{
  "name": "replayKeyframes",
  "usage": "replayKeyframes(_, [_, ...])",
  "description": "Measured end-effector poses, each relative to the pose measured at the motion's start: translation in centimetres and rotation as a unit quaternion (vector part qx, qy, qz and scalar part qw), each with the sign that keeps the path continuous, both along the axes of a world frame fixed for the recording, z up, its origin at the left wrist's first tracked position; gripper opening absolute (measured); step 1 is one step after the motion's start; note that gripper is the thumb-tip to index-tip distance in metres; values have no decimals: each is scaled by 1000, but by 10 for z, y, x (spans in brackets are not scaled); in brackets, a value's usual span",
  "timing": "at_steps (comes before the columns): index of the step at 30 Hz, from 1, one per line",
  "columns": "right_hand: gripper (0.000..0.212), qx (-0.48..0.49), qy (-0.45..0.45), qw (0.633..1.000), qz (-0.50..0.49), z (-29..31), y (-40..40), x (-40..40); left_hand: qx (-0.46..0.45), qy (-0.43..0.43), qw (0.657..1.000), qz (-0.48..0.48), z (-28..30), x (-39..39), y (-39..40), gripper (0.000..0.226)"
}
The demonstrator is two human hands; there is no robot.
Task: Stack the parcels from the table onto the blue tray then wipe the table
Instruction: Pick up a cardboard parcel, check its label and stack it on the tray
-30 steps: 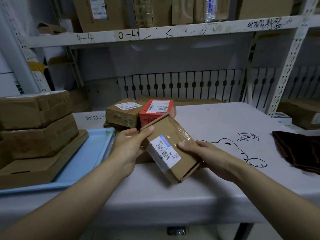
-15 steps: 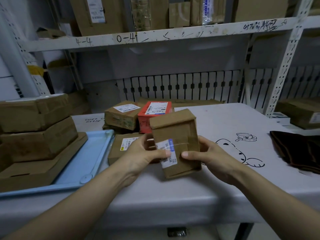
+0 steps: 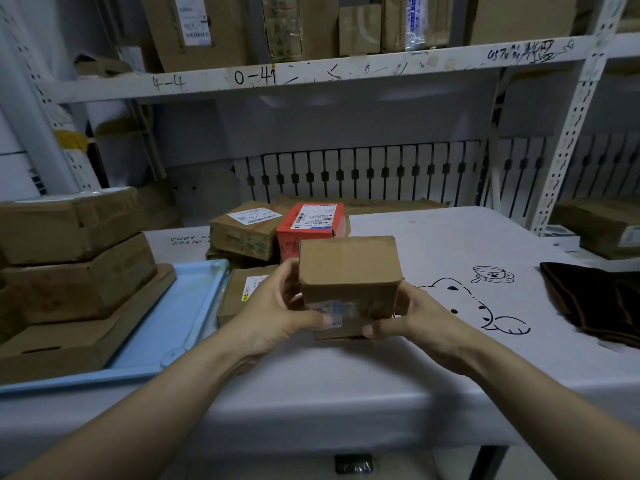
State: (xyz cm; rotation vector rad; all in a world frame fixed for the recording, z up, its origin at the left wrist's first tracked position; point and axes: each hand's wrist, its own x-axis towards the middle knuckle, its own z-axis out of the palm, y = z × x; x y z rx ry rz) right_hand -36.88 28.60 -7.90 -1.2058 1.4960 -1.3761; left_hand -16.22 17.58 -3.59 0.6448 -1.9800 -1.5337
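Both hands gripped one brown box [image 3: 348, 282] above the table's [image 3: 346, 368] near edge: the left hand [image 3: 277, 306] curled round its left side, the right hand [image 3: 412, 318] round its lower right corner. Its label, under the thumbs, was blurred and unreadable. The box hid part of a flat parcel [image 3: 239, 292] lying behind the left hand. To the left, the blue tray [image 3: 166, 327] held three stacked cartons [image 3: 72, 282], cut off by the frame edge. Farther back sat a taped parcel [image 3: 247, 230] and a red box [image 3: 311, 225]. A dark cloth [image 3: 595, 299] lay far right.
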Motion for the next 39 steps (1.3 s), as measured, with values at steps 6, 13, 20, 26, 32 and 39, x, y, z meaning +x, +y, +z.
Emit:
replayKeyframes(6, [65, 1, -20, 1000, 9, -4, -3, 1, 44, 12, 999, 3, -8, -1, -3, 71])
replayKeyframes(13, [61, -23, -32, 999, -21, -1, -2, 5, 66, 31, 996, 49, -18, -1, -9, 64])
replayKeyframes(20, [63, -66, -22, 994, -87, 8, -3, 3, 23, 72, 992, 106, -9, 5, -21, 107])
replayKeyframes(26, [59, -78, 11, 992, -97, 15, -1, 7, -44, 48, 992, 106, -7, 8, -24, 104])
replayKeyframes(32, [62, -80, 40, 992, -93, 21, -2, 10, -113, -40, 990, 78, -1, 9, -20, 87])
replayKeyframes(39, [63, -83, 63, 991, -79, 25, 1, 12, -178, -121, 975, 47, 7, 8, -15, 60])
